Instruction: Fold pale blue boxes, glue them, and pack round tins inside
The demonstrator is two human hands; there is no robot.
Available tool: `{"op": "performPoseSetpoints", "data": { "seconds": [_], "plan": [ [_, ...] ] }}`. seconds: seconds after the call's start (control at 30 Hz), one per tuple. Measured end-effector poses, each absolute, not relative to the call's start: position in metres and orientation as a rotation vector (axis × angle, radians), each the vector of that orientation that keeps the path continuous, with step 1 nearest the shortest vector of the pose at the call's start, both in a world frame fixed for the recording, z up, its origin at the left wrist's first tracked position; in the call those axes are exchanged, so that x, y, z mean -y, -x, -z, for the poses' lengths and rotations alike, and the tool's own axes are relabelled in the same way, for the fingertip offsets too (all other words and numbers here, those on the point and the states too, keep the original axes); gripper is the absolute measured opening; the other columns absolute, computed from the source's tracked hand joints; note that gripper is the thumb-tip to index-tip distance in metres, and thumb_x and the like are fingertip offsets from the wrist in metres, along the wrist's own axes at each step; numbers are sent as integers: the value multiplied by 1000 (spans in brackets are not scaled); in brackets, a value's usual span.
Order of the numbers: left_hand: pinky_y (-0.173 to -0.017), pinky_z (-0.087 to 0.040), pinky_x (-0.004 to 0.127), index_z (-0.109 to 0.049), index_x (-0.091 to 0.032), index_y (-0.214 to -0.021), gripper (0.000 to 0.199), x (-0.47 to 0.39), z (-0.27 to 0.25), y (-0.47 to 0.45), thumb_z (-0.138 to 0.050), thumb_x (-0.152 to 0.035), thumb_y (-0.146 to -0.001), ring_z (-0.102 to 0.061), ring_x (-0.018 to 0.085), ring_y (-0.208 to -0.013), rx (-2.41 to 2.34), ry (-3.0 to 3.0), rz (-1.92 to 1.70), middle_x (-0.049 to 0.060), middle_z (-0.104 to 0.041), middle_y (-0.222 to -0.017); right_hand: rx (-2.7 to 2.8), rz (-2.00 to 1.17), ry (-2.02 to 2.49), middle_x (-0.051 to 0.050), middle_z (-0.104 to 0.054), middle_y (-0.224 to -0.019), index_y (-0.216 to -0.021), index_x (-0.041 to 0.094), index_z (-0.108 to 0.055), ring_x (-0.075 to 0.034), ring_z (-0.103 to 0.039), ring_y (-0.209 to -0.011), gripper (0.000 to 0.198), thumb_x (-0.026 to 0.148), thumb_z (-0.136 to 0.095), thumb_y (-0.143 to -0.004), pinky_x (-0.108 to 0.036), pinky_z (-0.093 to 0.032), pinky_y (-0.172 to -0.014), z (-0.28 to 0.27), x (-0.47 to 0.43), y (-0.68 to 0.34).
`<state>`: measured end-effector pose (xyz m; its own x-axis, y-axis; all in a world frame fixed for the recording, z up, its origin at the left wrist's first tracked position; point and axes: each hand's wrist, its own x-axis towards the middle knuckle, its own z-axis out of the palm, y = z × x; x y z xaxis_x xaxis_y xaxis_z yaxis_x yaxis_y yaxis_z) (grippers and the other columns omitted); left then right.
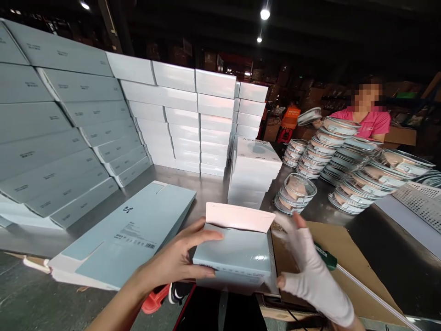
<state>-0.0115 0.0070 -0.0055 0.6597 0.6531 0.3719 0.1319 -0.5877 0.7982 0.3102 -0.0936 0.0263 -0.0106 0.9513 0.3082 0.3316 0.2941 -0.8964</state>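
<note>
A light blue cardboard box [234, 250] sits at the near table edge, its pink-lined flap [237, 216] standing up at the far side. My bare left hand [189, 253] grips the box's left end, thumb on the near side and fingers on the top. My right hand [306, 266], in a white fingerless glove, is just right of the box with thumb and fingers apart. Nothing shows in it, and its fingers are partly blurred. Left of the box lies a stack of flat light blue cartons [138, 225] with printed text.
Walls of stacked white boxes [179, 101] rise at left and back. A shorter white stack [257, 156] stands ahead. Several piles of clear round packs [365, 184] fill the right. A green-handled tool [325, 257] lies on brown cardboard [368, 276]. A person in pink [379, 122] is behind the piles.
</note>
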Motion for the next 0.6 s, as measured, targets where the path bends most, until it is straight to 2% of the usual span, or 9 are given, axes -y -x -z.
{"op": "performPoseSetpoints", "data": {
  "seconds": [0.03, 0.1, 0.17, 0.23, 0.27, 0.37, 0.43, 0.5, 0.6],
  "plan": [
    [-102, -56, 44, -69, -36, -130, 50, -6, 9, 9, -85, -42, -83, -60, 36, -130, -568, -2113, -924, 12, -57, -143, 1673, -764, 1149, -6, -52, -158, -160, 47, -18, -27, -50, -145, 109, 47, -87, -76, -51, -35, -121, -24, 90, -303],
    [-105, -54, 46, -63, -36, -132, 49, -5, 18, 1, -81, -43, -86, -56, 36, -135, -467, -2089, -1133, 12, -48, -149, 1789, -671, 1120, -5, -59, -152, -158, 49, -25, -25, -54, -142, 94, 43, -82, -84, -48, -38, -119, -17, 88, -298],
    [-106, -53, 45, -46, -42, -140, 57, -3, 27, -6, -76, -44, -91, -53, 31, -138, -360, -2018, -1345, 9, -42, -149, 1843, -525, 1128, -8, -59, -151, -156, 45, -35, -26, -54, -142, 80, 37, -78, -88, -46, -42, -117, -11, 88, -300],
    [-108, -52, 43, -29, -49, -147, 68, -2, 32, -10, -72, -42, -95, -54, 25, -135, -291, -1989, -1439, 5, -46, -139, 1921, -409, 1098, -10, -59, -151, -152, 39, -44, -27, -51, -144, 70, 30, -75, -90, -44, -45, -116, -8, 89, -300],
    [-110, -51, 41, -28, -49, -148, 69, -2, 32, -10, -72, -39, -96, -55, 23, -133, -280, -2011, -1435, 4, -49, -133, 1966, -371, 1072, -10, -62, -146, -150, 37, -46, -27, -51, -145, 67, 27, -74, -90, -42, -47, -114, -9, 89, -299],
    [-116, -46, 42, -58, -39, -138, 46, -3, 23, -4, -72, -27, -96, -52, 26, -134, -280, -2146, -1328, 6, -53, -124, 2112, -233, 968, -9, -70, -126, -145, 31, -52, -26, -46, -148, 59, 18, -70, -90, -42, -50, -113, -18, 86, -287],
    [-120, -40, 47, -72, -33, -124, 31, -4, 13, 0, -73, -23, -95, -44, 32, -141, -295, -2262, -1240, 9, -54, -125, 2194, -125, 900, -8, -69, -126, -141, 29, -56, -26, -41, -150, 53, 13, -66, -91, -45, -48, -115, -26, 83, -278],
    [-122, -35, 53, -76, -31, -119, 29, -4, 4, 1, -77, -22, -91, -38, 36, -148, -303, -2300, -1174, 11, -55, -133, 2229, -58, 862, -7, -67, -129, -139, 28, -56, -25, -39, -149, 53, 8, -63, -91, -45, -47, -116, -29, 82, -273],
    [-114, -46, 50, -81, -31, -111, 32, -4, 1, -1, -86, -20, -81, -52, 38, -141, -322, -2062, -1204, 12, -65, -137, 2233, -26, 872, -6, -60, -140, -144, 30, -52, -26, -37, -150, 59, 5, -60, -91, -46, -44, -119, -22, 83, -273]
  ]
}}
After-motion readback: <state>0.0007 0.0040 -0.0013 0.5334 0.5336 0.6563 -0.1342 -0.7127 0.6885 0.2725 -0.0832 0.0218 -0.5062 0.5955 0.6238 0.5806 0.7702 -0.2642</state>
